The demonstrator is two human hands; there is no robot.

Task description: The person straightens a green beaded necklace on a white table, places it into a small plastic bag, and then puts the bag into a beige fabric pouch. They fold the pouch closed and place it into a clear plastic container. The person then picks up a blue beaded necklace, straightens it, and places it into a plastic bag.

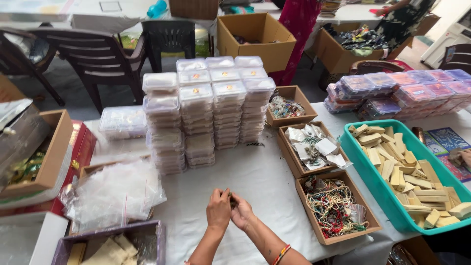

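While the white-covered table (265, 181) carries tall stacks of closed clear plastic boxes (211, 113) at its middle, which look like the finished share of the packing, plenty of loose stock lies around them and suggests much is left. To the right a teal tray (365, 169) is heaped with pale wooden-looking blocks (407, 179), and behind it more lidded boxes with coloured contents (407, 91) are piled. Three open cardboard trays run down the right of the cloth: the nearest tray (338, 235) is full of tangled coloured threads and beads, the middle one (314, 147) holds small packets. On the left a heap of empty zip bags (115, 194) waits unused. At the near edge the left hand (219, 208) and right hand (242, 212) meet over the cloth, both curled closed, fingertips pinching a small dark item (231, 198) between them; it is too small and too covered to tell what it is
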